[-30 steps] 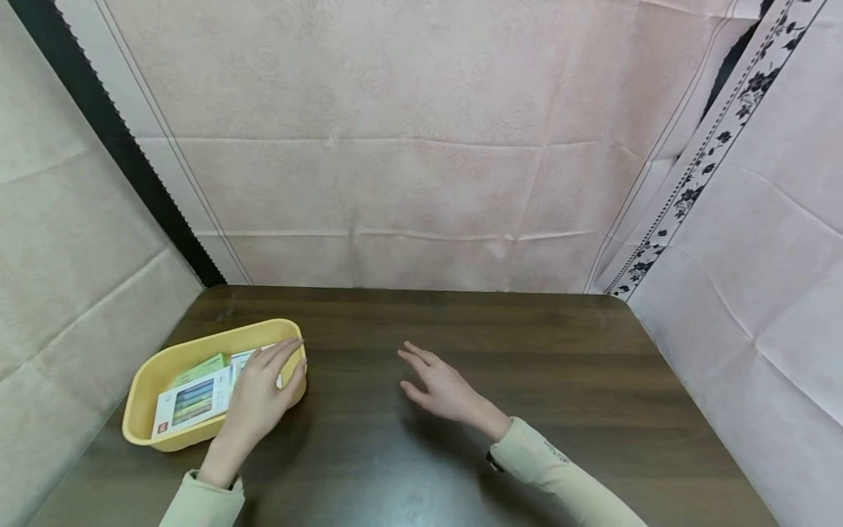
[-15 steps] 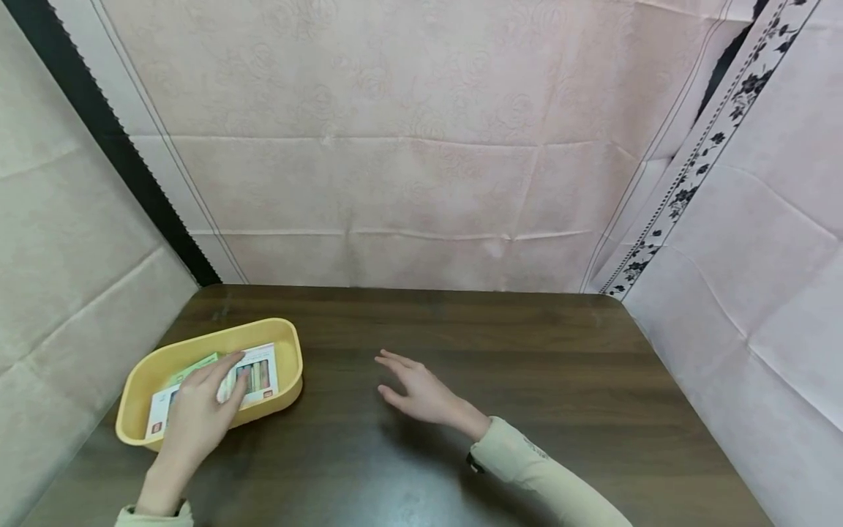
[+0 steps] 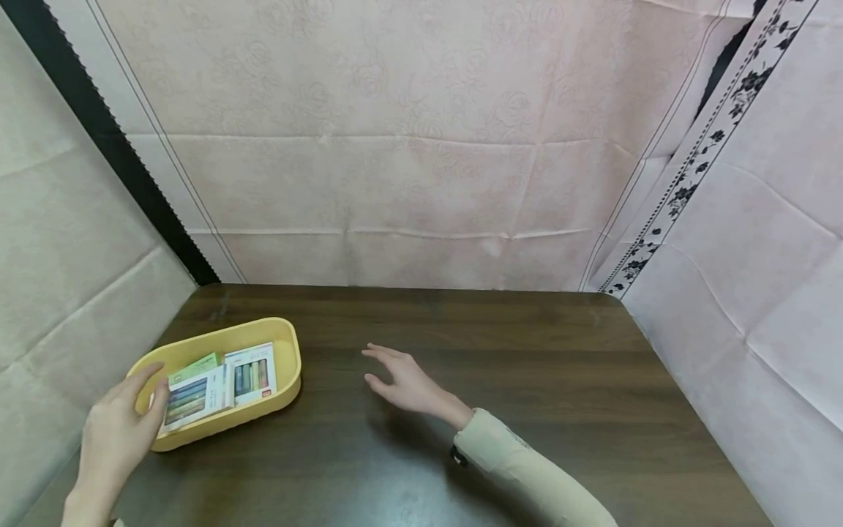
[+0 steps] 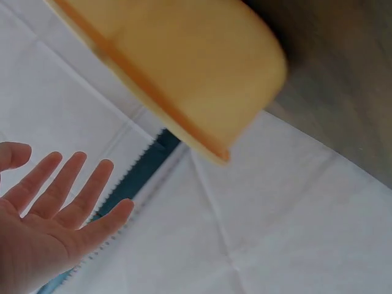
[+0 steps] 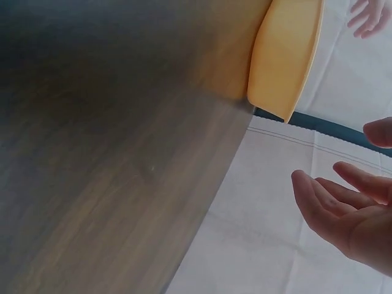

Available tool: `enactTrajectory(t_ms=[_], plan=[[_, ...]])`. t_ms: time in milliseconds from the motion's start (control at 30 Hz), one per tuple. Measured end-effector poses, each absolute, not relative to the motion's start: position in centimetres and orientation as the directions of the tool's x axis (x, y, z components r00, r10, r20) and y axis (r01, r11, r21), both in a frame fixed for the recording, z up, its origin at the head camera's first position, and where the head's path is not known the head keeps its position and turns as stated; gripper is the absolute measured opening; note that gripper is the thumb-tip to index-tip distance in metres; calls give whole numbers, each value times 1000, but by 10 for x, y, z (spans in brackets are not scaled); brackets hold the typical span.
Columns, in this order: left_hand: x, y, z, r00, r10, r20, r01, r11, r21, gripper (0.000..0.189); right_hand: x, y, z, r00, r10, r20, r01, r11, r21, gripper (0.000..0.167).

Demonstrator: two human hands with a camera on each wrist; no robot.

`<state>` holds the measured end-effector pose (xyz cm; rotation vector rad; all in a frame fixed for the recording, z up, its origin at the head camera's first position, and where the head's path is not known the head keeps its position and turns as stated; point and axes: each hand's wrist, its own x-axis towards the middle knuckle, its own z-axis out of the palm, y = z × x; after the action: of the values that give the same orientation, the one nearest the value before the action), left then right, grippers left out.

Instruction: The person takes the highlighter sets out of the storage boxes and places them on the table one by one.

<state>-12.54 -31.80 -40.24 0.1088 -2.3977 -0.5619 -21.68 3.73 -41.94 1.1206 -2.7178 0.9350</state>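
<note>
A yellow plastic basket [image 3: 263, 411] stands on the left of the table. Inside lie a white box with blue and green sticks pictured on it [image 3: 194, 399], a second white box with a similar picture [image 3: 253, 373] and a green box [image 3: 197, 366]. My left hand [image 3: 118, 428] is over the basket's left end, its fingertips overlapping the rim in the head view. In the left wrist view, that hand [image 4: 67, 220] shows spread fingers and a bare palm beside the basket. My right hand [image 3: 411, 380] hovers over the table's middle, fingers relaxed, holding nothing.
The dark wooden table [image 3: 527, 366] extends to the right of the basket. Pale cloth [image 3: 395, 183] hangs behind its far edge, and more cloth [image 3: 757, 256] closes off the right side. A black strip [image 3: 132, 168] runs down at the left.
My left hand has moved left across the basket, from its right end to its left end, uncovering the white boxes. My right hand has drifted slightly left.
</note>
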Motion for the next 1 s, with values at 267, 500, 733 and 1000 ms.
enactTrajectory(t_ms=[267,500,733,1000], plan=[[-133,-336,-407,-747,-327,578,11,864,503,30,-219,25,-417,-723,-636,269,-668,547,-504,41],[-139,-352,-407,-763,-385,519,-56,840,540,33,-219,15,-416,-718,-640,272,-672,538,-509,40],[-143,-362,-411,-777,-426,464,-109,817,567,38,-220,5,-414,-701,-642,311,-693,509,-510,38],[-147,-376,-423,-863,-374,339,-176,852,493,50,-221,-6,-413,-699,-638,323,-697,506,-508,37]])
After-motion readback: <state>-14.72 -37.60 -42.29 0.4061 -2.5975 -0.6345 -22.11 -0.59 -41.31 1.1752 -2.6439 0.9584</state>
